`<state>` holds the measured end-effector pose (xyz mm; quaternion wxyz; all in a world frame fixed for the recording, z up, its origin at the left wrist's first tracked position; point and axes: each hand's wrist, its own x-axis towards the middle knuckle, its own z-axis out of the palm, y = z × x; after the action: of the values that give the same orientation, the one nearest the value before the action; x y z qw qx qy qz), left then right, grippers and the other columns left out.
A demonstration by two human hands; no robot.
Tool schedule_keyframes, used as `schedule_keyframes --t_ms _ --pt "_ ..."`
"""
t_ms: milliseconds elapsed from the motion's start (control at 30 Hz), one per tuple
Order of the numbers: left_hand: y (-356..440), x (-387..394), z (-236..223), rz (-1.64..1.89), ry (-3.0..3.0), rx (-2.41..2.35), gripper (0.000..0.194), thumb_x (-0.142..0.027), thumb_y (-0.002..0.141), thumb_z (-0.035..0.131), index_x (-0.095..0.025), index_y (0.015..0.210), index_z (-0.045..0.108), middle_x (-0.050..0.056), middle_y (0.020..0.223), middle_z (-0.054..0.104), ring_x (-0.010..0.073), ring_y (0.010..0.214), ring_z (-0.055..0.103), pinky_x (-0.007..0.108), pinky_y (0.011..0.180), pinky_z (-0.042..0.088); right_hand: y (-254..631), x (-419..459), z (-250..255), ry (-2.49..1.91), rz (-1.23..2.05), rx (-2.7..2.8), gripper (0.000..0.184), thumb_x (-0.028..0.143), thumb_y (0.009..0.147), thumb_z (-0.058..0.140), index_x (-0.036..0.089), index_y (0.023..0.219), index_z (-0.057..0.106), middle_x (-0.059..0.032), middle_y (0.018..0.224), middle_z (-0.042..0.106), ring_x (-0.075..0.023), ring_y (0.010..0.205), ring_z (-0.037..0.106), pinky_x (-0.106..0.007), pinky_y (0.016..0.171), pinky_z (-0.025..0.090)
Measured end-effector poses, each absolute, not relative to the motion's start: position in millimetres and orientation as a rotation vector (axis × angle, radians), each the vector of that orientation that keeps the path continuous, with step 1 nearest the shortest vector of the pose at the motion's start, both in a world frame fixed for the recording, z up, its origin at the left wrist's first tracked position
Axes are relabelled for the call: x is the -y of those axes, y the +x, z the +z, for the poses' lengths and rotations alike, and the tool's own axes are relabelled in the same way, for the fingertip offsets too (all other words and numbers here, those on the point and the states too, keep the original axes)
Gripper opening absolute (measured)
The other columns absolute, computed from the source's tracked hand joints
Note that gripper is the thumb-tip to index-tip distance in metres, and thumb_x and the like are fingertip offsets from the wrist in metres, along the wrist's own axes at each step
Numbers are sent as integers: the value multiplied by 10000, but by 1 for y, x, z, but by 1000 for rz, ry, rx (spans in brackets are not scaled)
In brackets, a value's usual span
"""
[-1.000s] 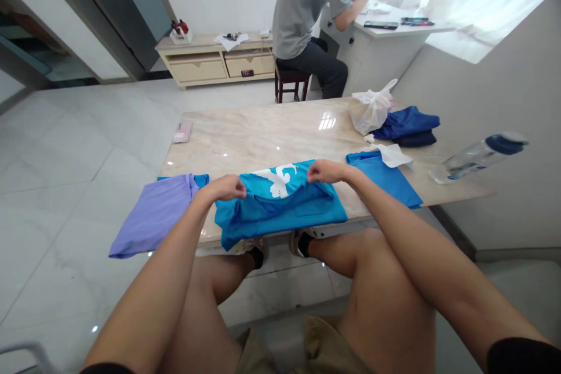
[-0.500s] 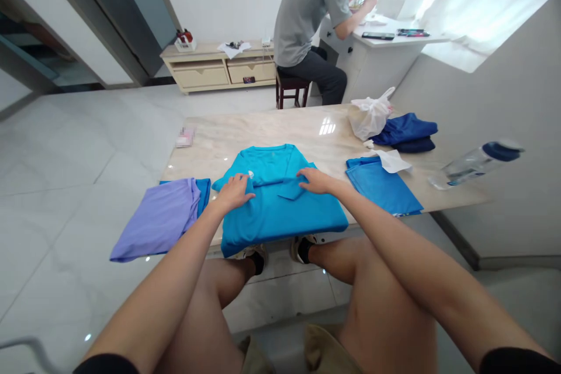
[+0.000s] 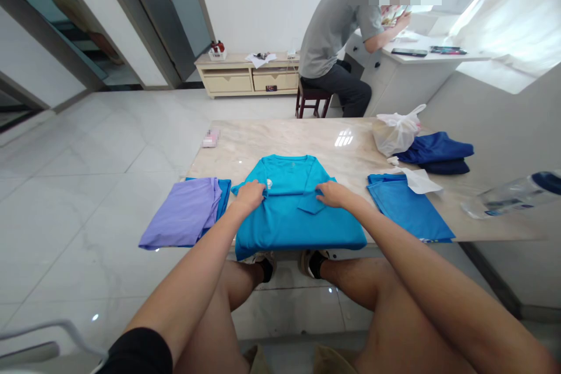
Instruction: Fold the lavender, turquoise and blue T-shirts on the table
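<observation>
Bright daylight enters at upper right, bleaching the curtain point(image 3: 504, 23) nearly white — the far-left doorway point(image 3: 76, 23) is dim. Window-shaped glare marks the worktop point(image 3: 284, 133); small glints dot the floor point(image 3: 144, 123). The shirt point(image 3: 302, 225) shows soft shadows. Wide-angle stretch skews the bottle point(image 3: 511, 194) — pixel blocks partly cover the seated person point(image 3: 326, 32).

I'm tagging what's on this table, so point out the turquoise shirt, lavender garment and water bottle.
Turquoise shirt point(image 3: 293, 217), head view: its folded body.
Lavender garment point(image 3: 182, 212), head view: its upper face.
Water bottle point(image 3: 506, 194), head view: its clear side.
</observation>
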<state>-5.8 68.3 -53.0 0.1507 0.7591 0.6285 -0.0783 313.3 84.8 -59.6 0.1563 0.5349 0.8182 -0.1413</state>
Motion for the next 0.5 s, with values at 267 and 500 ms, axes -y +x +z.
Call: schedule_keyframes --t_ms 267,500 --pt "-28 -64 -42 -254 1977 -1623 355 -514 773 924 -264 1012 841 95 1167 840 362 1134 777 355 909 571 321 -87 -48 1621 -576 -2268 245 190 955 663 190 1098 862 -143 1178 822 -309 1086 777 -324 881 557" --pt "-48 -65 -60 -129 1887 -2011 561 -524 967 720 -162 1390 656 221 1446 724 361 1342 702 357 975 559 346 -97 -65 2019 -523 -2084 564 516 1037 704 103 1422 700 -219 1351 757 -351 1245 737 -351 929 556"
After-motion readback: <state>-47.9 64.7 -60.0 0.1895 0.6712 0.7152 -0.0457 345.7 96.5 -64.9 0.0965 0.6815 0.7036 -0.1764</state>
